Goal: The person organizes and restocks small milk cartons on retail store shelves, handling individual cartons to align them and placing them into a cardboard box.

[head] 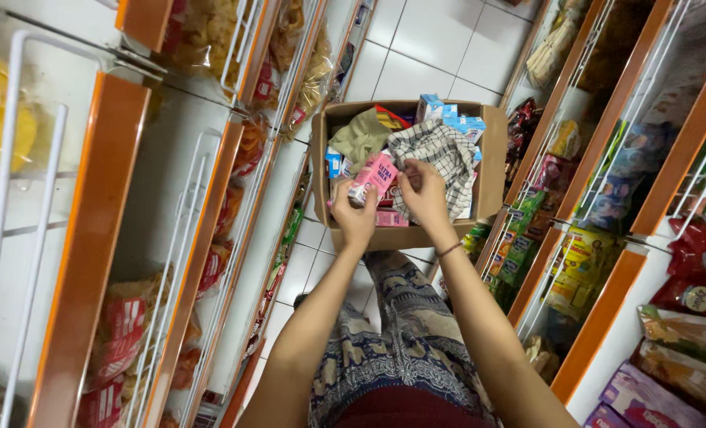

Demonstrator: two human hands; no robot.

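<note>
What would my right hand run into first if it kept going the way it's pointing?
Probably the pink carton that the left hand holds: the right hand points left at it, fingertips about touching. Depth is unclear.

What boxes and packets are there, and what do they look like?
Pink carton: small and rectangular, held by the left hand, with the right hand at its top.
Cardboard box: brown and open, on the floor ahead.
Blue cartons: small, at the box's far side.
Red snack bags: crinkly, on the left shelf.
Yellow-green packets: on the right shelf.
Purple packs: bottom right.
</note>
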